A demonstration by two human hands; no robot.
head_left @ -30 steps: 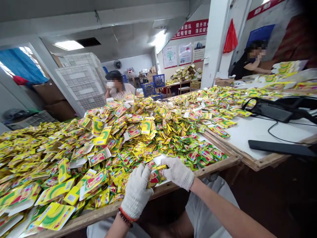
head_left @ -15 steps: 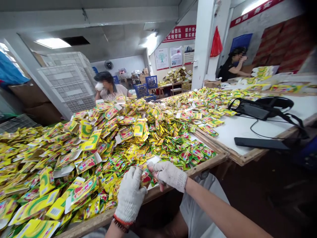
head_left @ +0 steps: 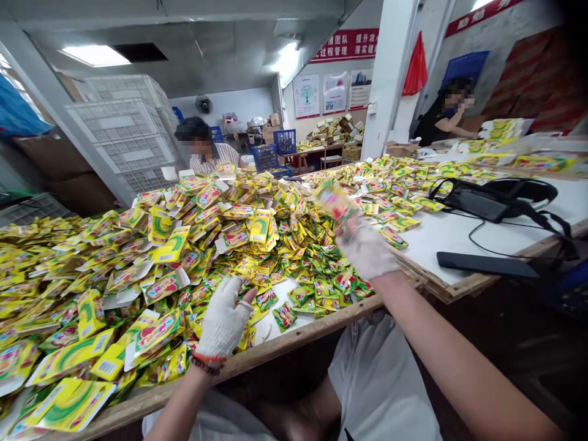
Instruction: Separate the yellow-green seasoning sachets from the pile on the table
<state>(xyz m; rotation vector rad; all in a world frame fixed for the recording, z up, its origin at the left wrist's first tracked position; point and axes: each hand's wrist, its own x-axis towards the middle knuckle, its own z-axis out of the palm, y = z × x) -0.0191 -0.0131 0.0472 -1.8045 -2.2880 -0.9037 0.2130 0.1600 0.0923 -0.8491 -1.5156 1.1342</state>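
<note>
My right hand, in a white knitted glove with bare fingertips, is raised over the table and closed on a small yellow box blurred by motion. My left hand, gloved alike, hovers at the near edge of the heap. Its thumb and fingers are apart, and no item shows between them. Near it lie small green and yellow packets on the white tabletop. Flat yellow boxes, some with white end flaps standing open, pile up to the left of my left hand.
A wooden rim edges the table before my lap. Rightward lie a black phone-like slab and a black strapped headset with a cable. Two people sit across the tables. White crates stand stacked behind.
My right hand has moved up and to the right, away from my left hand, carrying the box. My left hand has shifted left and opened. The view has tilted slightly.
</note>
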